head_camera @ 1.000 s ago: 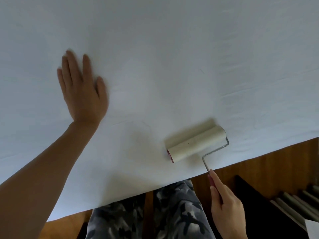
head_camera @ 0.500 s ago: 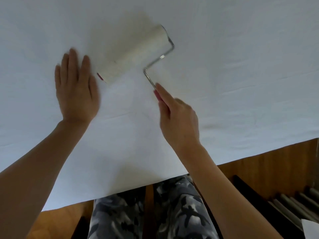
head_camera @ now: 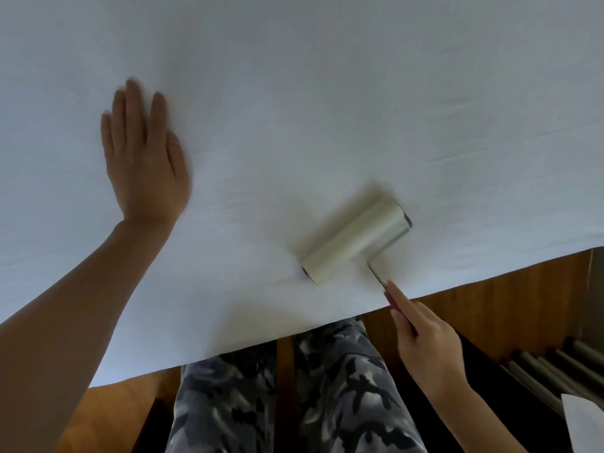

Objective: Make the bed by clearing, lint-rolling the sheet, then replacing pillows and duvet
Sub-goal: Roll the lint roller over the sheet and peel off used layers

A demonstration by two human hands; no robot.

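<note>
A white bed sheet (head_camera: 327, 93) fills most of the view, its near edge running diagonally across the bottom. My left hand (head_camera: 143, 161) lies flat on the sheet at the left, fingers straight and together. The lint roller (head_camera: 354, 238), a pale cylinder on a bent metal wire, lies on the sheet near the bed's edge and is blurred by motion. My right hand (head_camera: 425, 338) grips its handle just off the edge, index finger stretched along the wire. No pillows or duvet are in view.
Below the bed's edge are a wooden floor (head_camera: 506, 305) and my legs in camouflage trousers (head_camera: 277, 397). A dark box (head_camera: 510, 393) holding several pale rolls (head_camera: 555, 371) stands on the floor at the lower right.
My right hand has pulled the lint roller back from beside my left hand toward the bed's near edge. My left hand stays flat in about the same place.
</note>
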